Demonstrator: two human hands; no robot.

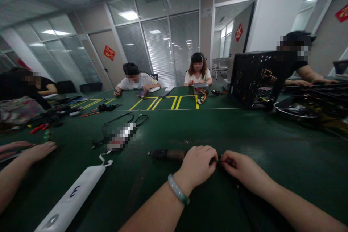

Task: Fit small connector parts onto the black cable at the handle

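Note:
A cylindrical power tool, brown in the body with a black front and a small metal tip pointing left, lies on the green table. It looks like an electric screwdriver. My left hand, wearing a jade bangle on its wrist, is closed over the tool's rear end, thumb and fingertips pinched. Just right of it, my right hand is closed in a pinch, fingertips almost meeting the left ones. A small dark piece shows between the fingertips, too small to name. A black cable runs below my right hand.
A white power strip lies at left, near a blurred-out item and a black cable. A co-worker's hand is at far left, near red-handled pliers. A black computer case stands at right. Several people sit around the table.

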